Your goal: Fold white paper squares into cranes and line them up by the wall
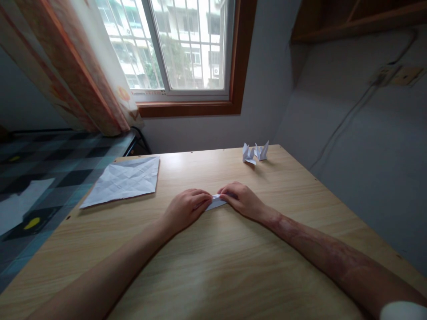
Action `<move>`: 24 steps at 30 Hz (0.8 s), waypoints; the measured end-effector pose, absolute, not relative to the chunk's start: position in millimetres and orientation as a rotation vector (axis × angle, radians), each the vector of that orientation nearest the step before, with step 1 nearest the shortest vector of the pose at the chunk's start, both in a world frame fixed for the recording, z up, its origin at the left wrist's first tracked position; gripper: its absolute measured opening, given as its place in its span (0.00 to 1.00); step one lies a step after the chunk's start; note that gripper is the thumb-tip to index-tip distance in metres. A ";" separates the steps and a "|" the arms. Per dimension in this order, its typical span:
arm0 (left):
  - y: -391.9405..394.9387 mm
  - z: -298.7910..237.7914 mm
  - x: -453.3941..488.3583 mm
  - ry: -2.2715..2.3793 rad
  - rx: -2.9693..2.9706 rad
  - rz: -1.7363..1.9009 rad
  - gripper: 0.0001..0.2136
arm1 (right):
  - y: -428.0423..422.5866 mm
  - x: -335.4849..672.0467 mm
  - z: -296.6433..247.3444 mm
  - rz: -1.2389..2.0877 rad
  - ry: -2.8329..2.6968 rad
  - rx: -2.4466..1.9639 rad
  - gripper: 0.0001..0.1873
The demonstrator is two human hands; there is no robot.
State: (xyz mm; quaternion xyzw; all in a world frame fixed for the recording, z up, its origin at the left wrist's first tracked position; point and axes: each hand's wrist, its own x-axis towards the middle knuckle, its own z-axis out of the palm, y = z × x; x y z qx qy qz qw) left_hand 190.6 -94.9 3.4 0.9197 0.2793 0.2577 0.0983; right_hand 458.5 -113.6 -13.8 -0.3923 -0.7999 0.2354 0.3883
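Observation:
A small folded piece of white paper lies on the wooden table between my two hands. My left hand pinches its left end, fingers closed. At the other end, my right hand grips the paper between thumb and fingers. Both hands rest low over the tabletop, and their fingertips cover parts of the paper's edges. Beyond my right hand stand two folded white paper figures, a left one and a right one, close together near the far edge.
A creased sheet of white paper lies at the table's far left corner. Left of the table is a checkered bed with more white paper. A window and curtain are behind; a cable hangs on the right wall.

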 end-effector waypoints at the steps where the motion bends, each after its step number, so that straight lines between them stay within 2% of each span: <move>1: -94.5 3.0 190.9 0.837 2.728 0.764 0.12 | -113.4 458.2 -13.7 0.589 -2.032 -1.006 0.05; 6: -92.8 3.0 191.4 0.848 2.782 0.750 0.10 | -113.5 457.9 -14.2 0.524 -2.050 -0.993 0.01; 9: -93.5 4.1 191.1 0.831 2.825 0.763 0.09 | -114.9 457.1 -15.9 0.443 -2.048 -1.016 0.12; 10: -94.0 4.3 191.0 0.828 2.831 0.778 0.08 | -115.2 456.7 -16.7 0.400 -2.071 -1.000 0.12; 13: -95.2 4.5 190.8 0.811 2.846 0.816 0.07 | -115.0 455.6 -18.9 0.253 -2.169 -0.890 0.03; 16: -95.1 3.6 190.9 0.791 2.855 0.804 0.07 | -114.4 455.3 -19.8 0.180 -2.197 -0.841 0.03; 24: -96.4 6.7 192.6 0.760 2.837 0.806 0.08 | -115.5 455.8 -15.3 0.423 -2.188 -0.840 0.05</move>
